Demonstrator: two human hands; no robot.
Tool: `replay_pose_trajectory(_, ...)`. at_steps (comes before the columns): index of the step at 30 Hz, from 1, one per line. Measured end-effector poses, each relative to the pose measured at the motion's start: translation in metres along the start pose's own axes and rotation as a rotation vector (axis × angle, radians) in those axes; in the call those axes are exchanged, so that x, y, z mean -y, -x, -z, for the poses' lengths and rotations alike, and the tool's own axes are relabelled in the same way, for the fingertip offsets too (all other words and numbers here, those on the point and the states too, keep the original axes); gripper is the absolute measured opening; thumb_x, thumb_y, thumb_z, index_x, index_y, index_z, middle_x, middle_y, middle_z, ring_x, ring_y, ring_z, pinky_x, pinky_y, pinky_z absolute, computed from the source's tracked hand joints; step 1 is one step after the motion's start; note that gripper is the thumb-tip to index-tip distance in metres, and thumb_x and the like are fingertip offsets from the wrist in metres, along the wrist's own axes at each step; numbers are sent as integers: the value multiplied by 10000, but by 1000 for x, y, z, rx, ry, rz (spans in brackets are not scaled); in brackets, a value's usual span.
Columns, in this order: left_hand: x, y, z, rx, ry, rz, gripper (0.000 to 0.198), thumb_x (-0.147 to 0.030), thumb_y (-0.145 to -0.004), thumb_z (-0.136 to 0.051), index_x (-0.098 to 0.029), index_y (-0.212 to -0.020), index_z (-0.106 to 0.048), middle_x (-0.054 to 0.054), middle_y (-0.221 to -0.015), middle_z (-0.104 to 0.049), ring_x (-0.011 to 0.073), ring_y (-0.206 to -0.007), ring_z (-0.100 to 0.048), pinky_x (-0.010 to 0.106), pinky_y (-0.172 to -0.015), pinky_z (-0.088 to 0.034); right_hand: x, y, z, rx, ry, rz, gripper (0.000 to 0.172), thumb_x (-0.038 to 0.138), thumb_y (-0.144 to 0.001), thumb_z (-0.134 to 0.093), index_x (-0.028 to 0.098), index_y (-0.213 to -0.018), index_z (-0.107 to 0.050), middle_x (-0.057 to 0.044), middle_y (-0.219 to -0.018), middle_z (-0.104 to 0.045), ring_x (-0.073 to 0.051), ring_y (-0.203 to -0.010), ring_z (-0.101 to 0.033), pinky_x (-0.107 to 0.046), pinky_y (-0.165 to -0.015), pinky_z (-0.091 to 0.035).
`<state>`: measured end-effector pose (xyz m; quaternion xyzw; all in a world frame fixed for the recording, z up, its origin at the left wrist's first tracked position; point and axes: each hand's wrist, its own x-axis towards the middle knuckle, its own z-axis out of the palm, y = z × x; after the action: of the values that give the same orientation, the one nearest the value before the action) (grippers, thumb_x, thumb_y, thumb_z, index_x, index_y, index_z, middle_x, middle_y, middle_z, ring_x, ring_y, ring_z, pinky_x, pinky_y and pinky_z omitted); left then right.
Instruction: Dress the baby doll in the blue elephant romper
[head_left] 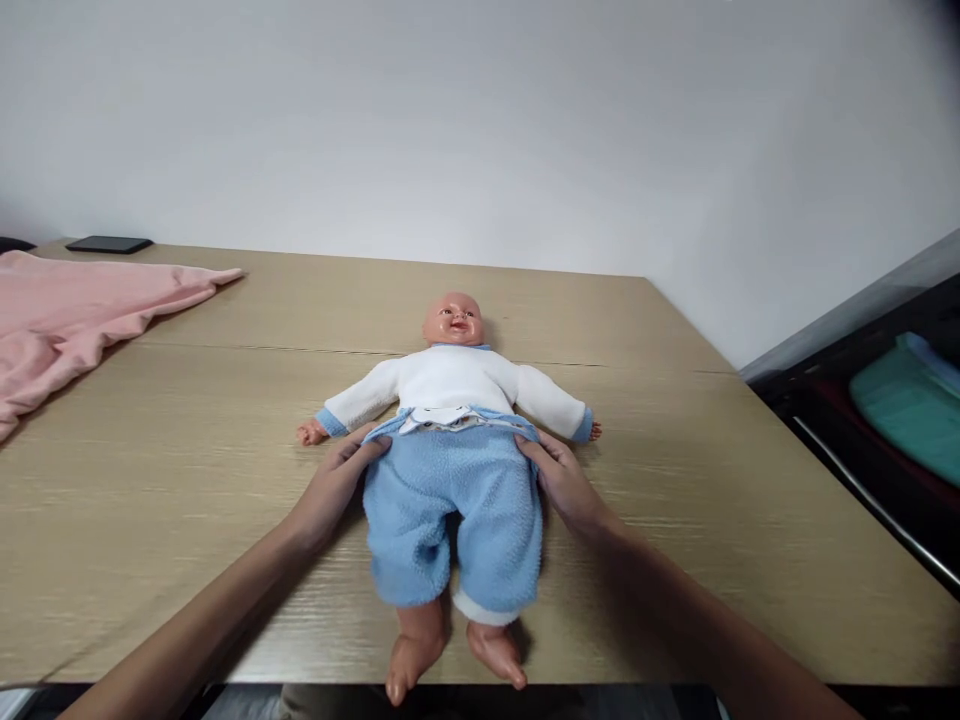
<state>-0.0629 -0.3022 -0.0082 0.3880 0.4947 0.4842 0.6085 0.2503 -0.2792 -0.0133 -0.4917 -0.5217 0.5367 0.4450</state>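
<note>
A baby doll [453, 322] lies on its back on the table, head toward the wall and bare feet at the front edge. It wears a white long-sleeved top [456, 373] with blue cuffs and fluffy light-blue pants [454, 470]. At the waist, a strip of white printed cloth [442, 418] shows between top and pants. My left hand [354, 460] pinches the pants' waistband at its left side, thumb on top. On the opposite side my right hand [556, 472] grips the same waistband, also with the thumb on top. The fingers under the fabric are partly hidden.
A pink cloth [90, 310] lies rumpled on the table's left side. Behind it sits a dark flat object [109, 244], like a phone. A white wall rises behind the table [225, 480]. Beyond the right edge are a metal bar [870, 490] and green fabric [911, 405].
</note>
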Motion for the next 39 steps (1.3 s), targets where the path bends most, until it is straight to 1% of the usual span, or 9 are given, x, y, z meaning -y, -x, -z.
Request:
replay_pose_trajectory(6,-11,-19,0,22,-65,-127,394,-515,-926,-823,-243,-1211,-826,67,-1302,-819,336,-1321,-664,364,-1149,-467,14,-4,2,-74,82,159,327,562,-910,-755,247,-978,-702,-29,-1035,-646,-262,-1057,-585,-362,-1024,-470)
replay_pose_trajectory(9,-22,-22,-1,122,-75,-109,436,-560,-900,-834,-243,-1200,-815,70,-1221,-812,339,-1220,-676,393,-1097,-480,26,-7,2,31,132,157,303,541,-952,-725,244,-960,-667,-4,-945,-605,-232,-941,-562,-345,-918,-464)
replay_pose_trajectory(13,-44,-26,-7,207,-300,-142,442,-657,-893,-811,-220,-964,-804,59,-987,-757,314,-1054,-648,378,-955,-494,47,-24,4,171,207,120,364,580,-954,-730,228,-880,-674,-6,-900,-609,-224,-907,-559,-344,-878,-457)
replay_pose_trajectory(18,-67,-33,-17,224,-357,-242,354,-584,-924,-812,-246,-988,-728,7,-970,-658,222,-941,-581,302,-840,-468,57,-48,2,209,120,184,397,638,-944,-758,253,-976,-665,9,-908,-619,-199,-885,-572,-317,-853,-473)
replay_pose_trajectory(21,-62,-43,-20,160,-334,-246,401,-616,-920,-796,-237,-976,-677,-10,-951,-624,195,-903,-551,282,-812,-439,44,-58,-3,111,151,214,431,686,-956,-716,270,-1011,-615,8,-909,-642,-199,-863,-583,-311,-796,-472)
replay_pose_trajectory(24,-45,-57,-21,119,-295,-119,465,-656,-888,-781,-228,-1034,-674,-2,-980,-645,215,-965,-577,296,-862,-441,26,-66,-7,25,217,179,429,683,-952,-688,265,-1012,-610,-4,-916,-662,-213,-860,-595,-325,-771,-463)
replay_pose_trajectory(29,-35,-67,-16,138,-311,-85,452,-639,-863,-768,-224,-1024,-691,16,-1036,-660,251,-1041,-591,331,-940,-439,11,-68,0,8,292,111,404,646,-925,-696,250,-900,-620,-7,-861,-628,-229,-838,-588,-362,-792,-454)
replay_pose_trajectory(36,-33,-32,15,155,-620,-203,319,-558,-986,-647,-241,-1002,-673,33,-1018,-670,294,-1060,-598,388,-982,-455,8,-23,34,10,415,62,293,504,-826,-756,244,-956,-719,-53,-956,-653,-289,-947,-595,-433,-889,-487)
replay_pose_trajectory(39,-26,-15,14,152,-561,-170,352,-571,-949,-726,-238,-1060,-697,58,-1060,-718,317,-1098,-630,420,-1012,-496,4,-3,34,29,395,33,349,498,-808,-827,259,-1047,-738,-74,-1119,-666,-294,-1030,-614,-440,-949,-508)
